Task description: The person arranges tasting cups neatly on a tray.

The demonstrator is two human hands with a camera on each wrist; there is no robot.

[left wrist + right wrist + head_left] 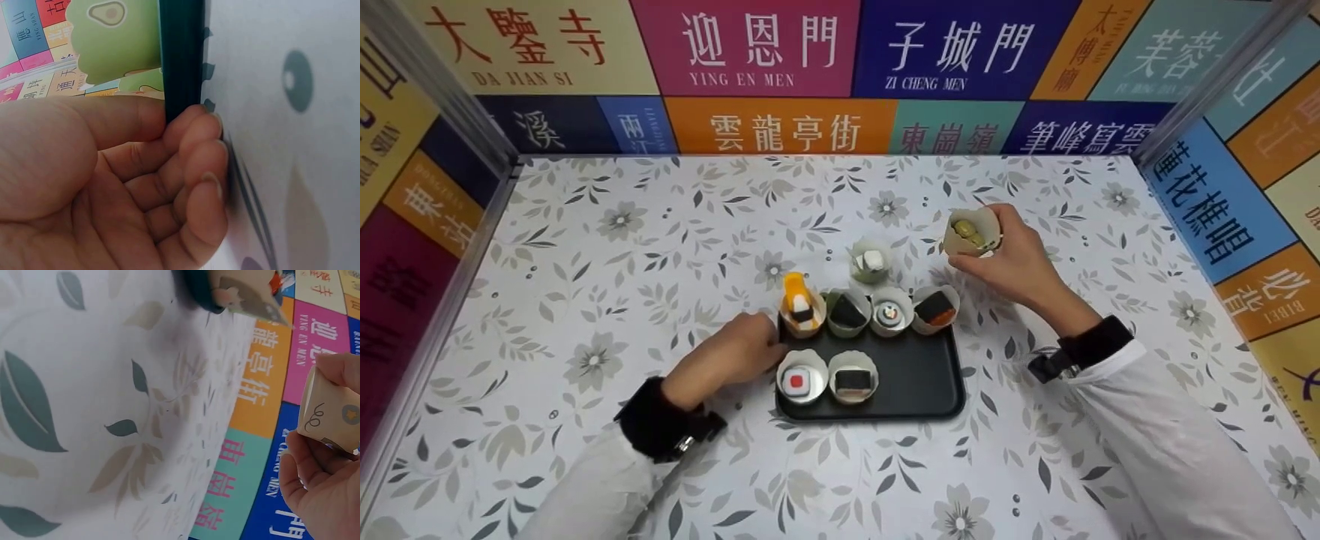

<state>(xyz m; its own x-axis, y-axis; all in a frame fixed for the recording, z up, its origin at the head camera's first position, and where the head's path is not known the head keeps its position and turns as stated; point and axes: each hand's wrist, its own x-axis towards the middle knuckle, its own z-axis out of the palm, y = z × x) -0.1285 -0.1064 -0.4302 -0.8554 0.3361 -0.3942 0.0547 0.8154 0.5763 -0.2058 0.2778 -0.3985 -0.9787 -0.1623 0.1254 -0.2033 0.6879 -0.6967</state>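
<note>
My right hand (1024, 259) pinches a pale paper baking cup (958, 243) holding a small green toy food piece (967, 231), above the cloth beyond the tray's back right corner. In the right wrist view, thumb and fingers press the sides of this printed cup (329, 410). At the left side of the black tray (921, 379), my left hand (739, 349) grips its edge. The left wrist view has the thumb on top of the tray's rim (183, 56) and curled fingers against its underside. A green cup with an avocado print (121, 42) stands just beyond.
Cups with toy sushi fill the tray's back row, among them a yellow-topped one (801, 311) and one with a dark triangle (847, 313). Two more, a red-dotted one (799, 382) and a black-banded one (853, 379), stand in front. Another cup (870, 262) sits behind the tray.
</note>
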